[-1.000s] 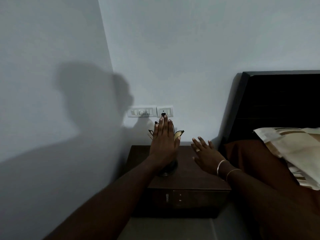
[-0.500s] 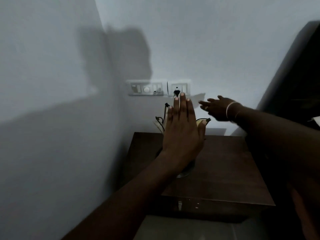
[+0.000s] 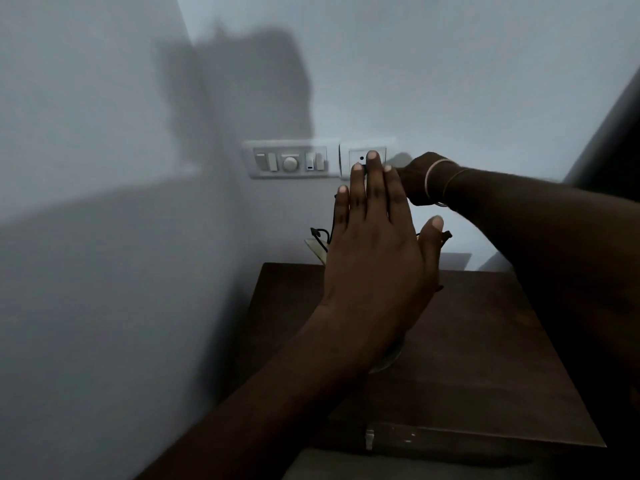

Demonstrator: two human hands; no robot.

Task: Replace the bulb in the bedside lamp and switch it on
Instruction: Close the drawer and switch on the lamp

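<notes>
The bedside lamp is almost wholly hidden behind my left hand (image 3: 374, 258); only its round base (image 3: 387, 361) and pale shade tips (image 3: 316, 244) with a dark cord show. My left hand is flat over the lamp, fingers straight and close together, gripping nothing I can see. My right hand (image 3: 414, 178), bangles on its wrist, is at the white wall socket plate (image 3: 358, 154). Its fingers are hidden behind my left fingertips. No bulb is visible and the lamp gives no light.
A white switch panel (image 3: 289, 163) with a round dial sits left of the socket. The lamp stands on a dark wooden bedside table (image 3: 485, 341) in the room's corner. A dark headboard edge (image 3: 616, 133) rises at the right.
My right hand has lifted from the table top and moved left to the socket plate. The view has come closer to the wall. My left hand stays over the lamp.
</notes>
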